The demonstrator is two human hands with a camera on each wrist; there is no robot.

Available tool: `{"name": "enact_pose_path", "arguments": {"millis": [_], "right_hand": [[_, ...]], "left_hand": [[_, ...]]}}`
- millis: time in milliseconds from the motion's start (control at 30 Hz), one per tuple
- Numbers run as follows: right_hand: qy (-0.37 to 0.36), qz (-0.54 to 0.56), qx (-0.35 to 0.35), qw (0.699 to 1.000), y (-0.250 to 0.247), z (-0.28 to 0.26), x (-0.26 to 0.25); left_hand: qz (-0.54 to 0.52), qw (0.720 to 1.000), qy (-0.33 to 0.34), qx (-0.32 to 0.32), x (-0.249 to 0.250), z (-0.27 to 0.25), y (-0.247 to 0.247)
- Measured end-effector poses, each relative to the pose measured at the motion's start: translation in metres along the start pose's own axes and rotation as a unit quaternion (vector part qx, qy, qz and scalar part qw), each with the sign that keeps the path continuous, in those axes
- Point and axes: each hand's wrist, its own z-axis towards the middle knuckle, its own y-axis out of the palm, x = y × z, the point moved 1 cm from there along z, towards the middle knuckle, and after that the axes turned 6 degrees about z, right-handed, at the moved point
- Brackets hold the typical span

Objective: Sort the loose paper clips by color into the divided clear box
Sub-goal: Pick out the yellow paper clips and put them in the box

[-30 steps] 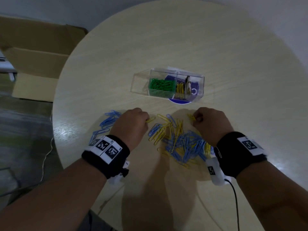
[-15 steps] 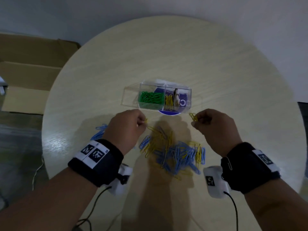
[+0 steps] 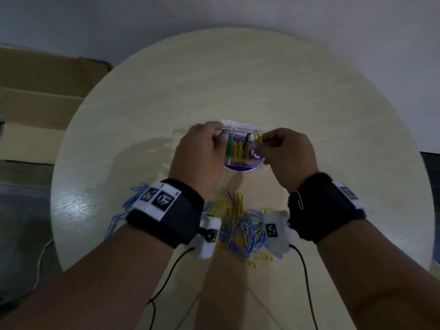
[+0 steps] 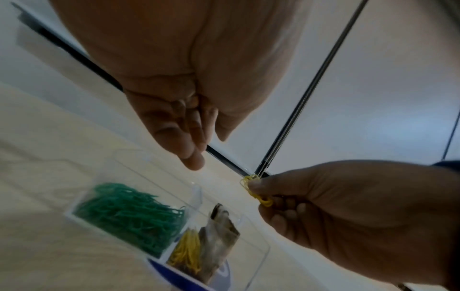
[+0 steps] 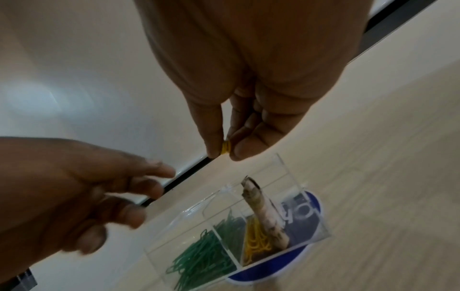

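The divided clear box (image 3: 240,126) stands mid-table, with green clips (image 5: 201,261) in one compartment and yellow clips (image 5: 256,242) in the one beside it. My right hand (image 3: 262,142) hovers over the box and pinches a small bunch of yellow clips (image 5: 225,148) between thumb and forefinger. My left hand (image 3: 220,137) hangs over the box's left side with loose fingers (image 4: 191,155) and nothing in them. The mixed blue and yellow loose clips (image 3: 240,225) lie on the table near my wrists.
A rolled paper scrap (image 5: 263,210) leans in the yellow compartment. A blue round disc (image 3: 240,168) lies under the box. More blue clips (image 3: 135,194) are scattered left of my left wrist. A cardboard box (image 3: 35,91) sits beyond the table's left edge.
Both hands rose from the loose pile and moved forward over the box. The yellow clip my left hand pinched is no longer in its fingers; the right still pinches its clips.
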Motion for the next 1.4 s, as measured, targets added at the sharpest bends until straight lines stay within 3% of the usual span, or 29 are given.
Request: {"name": "enact_pose_path", "arguments": {"millis": [133, 233, 367, 467, 533, 600, 733, 867, 967, 1133, 1267, 1400], "right_hand": [[-0.017, -0.037, -0.035, 0.999, 0.006, 0.002, -0.01], [-0.023, -0.052, 0.006, 0.998, -0.006, -0.007, -0.001], [-0.044, -0.091, 0.024, 0.995, -0.017, -0.045, 0.016], [-0.096, -0.164, -0.058, 0.98, -0.008, -0.09, 0.036], [-0.147, -0.271, -0.164, 0.937, 0.004, -0.119, 0.058], [-0.145, -0.357, -0.253, 0.887, 0.012, -0.145, 0.078], [-0.125, -0.4, -0.276, 0.865, 0.011, -0.172, 0.092], [-0.123, -0.383, -0.254, 0.88, 0.006, -0.17, 0.089], [-0.098, -0.337, -0.211, 0.912, 0.0, -0.151, 0.087], [-0.146, -0.231, -0.051, 0.961, 0.0, -0.099, 0.074], [-0.127, -0.209, -0.088, 0.966, 0.021, -0.086, 0.064], [-0.07, -0.241, -0.11, 0.962, 0.037, -0.083, 0.066]], "left_hand": [[-0.006, 0.999, -0.019, -0.032, -0.032, -0.031, -0.014], [0.04, 0.996, -0.013, -0.072, -0.055, -0.059, -0.017], [0.15, 0.966, 0.125, -0.172, -0.07, -0.098, -0.001], [0.199, 0.937, 0.184, -0.219, -0.073, -0.124, 0.005], [0.227, 0.928, 0.184, -0.232, -0.075, -0.136, 0.003], [0.23, 0.929, 0.176, -0.23, -0.079, -0.144, -0.003], [0.219, 0.932, 0.171, -0.233, -0.092, -0.156, -0.012], [0.195, 0.947, 0.153, -0.205, -0.103, -0.157, -0.017], [0.163, 0.964, 0.139, -0.156, -0.1, -0.15, -0.021], [0.178, 0.967, 0.139, -0.115, -0.093, -0.136, -0.011], [0.186, 0.962, 0.169, -0.108, -0.08, -0.114, 0.006], [0.222, 0.939, 0.21, -0.16, -0.07, -0.092, 0.021]]}}
